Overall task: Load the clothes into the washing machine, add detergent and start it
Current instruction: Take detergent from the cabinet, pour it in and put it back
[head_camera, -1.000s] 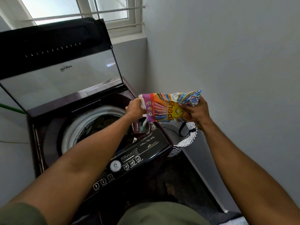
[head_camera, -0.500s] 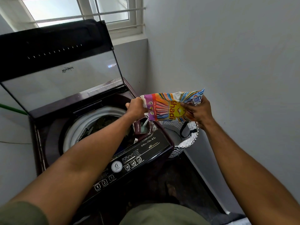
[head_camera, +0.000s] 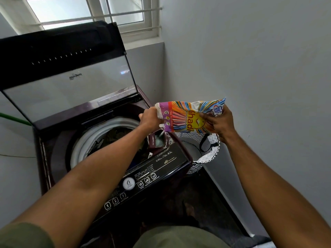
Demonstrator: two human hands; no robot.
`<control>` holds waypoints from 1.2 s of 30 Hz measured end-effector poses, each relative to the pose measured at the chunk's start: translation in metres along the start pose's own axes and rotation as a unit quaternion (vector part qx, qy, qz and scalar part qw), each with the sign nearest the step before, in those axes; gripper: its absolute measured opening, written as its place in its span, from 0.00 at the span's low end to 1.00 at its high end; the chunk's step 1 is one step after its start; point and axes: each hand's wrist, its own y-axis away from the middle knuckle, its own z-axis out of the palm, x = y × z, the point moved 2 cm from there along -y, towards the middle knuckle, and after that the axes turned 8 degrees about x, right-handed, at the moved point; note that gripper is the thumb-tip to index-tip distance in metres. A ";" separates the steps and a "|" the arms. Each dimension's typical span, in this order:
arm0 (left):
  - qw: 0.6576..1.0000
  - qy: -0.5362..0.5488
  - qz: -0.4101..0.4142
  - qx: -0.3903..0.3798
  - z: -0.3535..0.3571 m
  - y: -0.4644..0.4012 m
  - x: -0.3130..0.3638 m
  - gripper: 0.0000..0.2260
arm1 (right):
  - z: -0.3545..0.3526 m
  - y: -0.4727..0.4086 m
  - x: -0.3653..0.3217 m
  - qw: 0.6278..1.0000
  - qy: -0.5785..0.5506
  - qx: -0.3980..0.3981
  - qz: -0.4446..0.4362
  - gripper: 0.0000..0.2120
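Observation:
A colourful detergent packet (head_camera: pixel 186 116) is held sideways between both hands above the washing machine's right rear corner. My left hand (head_camera: pixel 150 118) grips its open left end and my right hand (head_camera: pixel 217 120) grips its right end. White powder streams from the lower left corner into the small detergent tray (head_camera: pixel 158 141). The top-loading washing machine (head_camera: pixel 53 144) stands with its glass lid (head_camera: pixel 71 90) raised. Dark clothes (head_camera: pixel 116 136) lie inside the white-rimmed drum.
The control panel (head_camera: pixel 143 178) with a round dial and numbered buttons runs along the machine's front. A black-and-white patterned laundry basket (head_camera: pixel 206 154) sits in the corner to the right, against the wall. A window is behind the lid.
The packet and both hands have stayed over the tray, shifting only slightly. Powder now pours from the packet's lower corner into the tray.

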 end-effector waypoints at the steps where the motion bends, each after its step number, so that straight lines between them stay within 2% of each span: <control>1: 1.000 -0.006 0.000 0.000 0.000 0.000 0.000 0.13 | 0.000 -0.001 0.000 1.000 0.000 -0.003 0.001 0.24; 6: 0.999 -0.027 0.020 -0.024 0.004 0.000 -0.005 0.13 | -0.002 -0.002 0.001 1.000 0.015 -0.018 0.000 0.25; 10: 0.999 -0.021 0.005 -0.025 0.005 -0.001 -0.007 0.14 | 0.001 -0.003 0.001 1.000 0.023 -0.021 -0.005 0.25; 16: 0.998 0.039 -0.019 -0.036 0.010 -0.003 -0.016 0.10 | 0.003 -0.005 0.000 0.999 0.033 -0.019 -0.022 0.26; 22: 1.000 -0.004 -0.002 -0.025 0.008 -0.003 -0.016 0.13 | 0.005 -0.006 -0.003 0.999 0.033 -0.019 -0.022 0.26; 26: 0.999 0.030 -0.020 -0.025 0.009 -0.009 -0.020 0.13 | 0.006 -0.005 -0.004 0.999 0.029 -0.015 -0.025 0.25; 30: 1.000 -0.017 0.001 -0.011 0.007 -0.011 -0.016 0.13 | 0.007 -0.006 -0.005 0.999 0.023 -0.009 -0.022 0.25; 33: 1.000 -0.014 -0.005 -0.022 0.006 -0.012 -0.014 0.13 | 0.005 -0.009 -0.003 1.000 0.019 -0.016 -0.014 0.25; 36: 0.998 0.036 -0.017 -0.056 0.008 -0.013 -0.020 0.16 | 0.002 -0.009 -0.003 0.999 0.019 -0.024 -0.007 0.25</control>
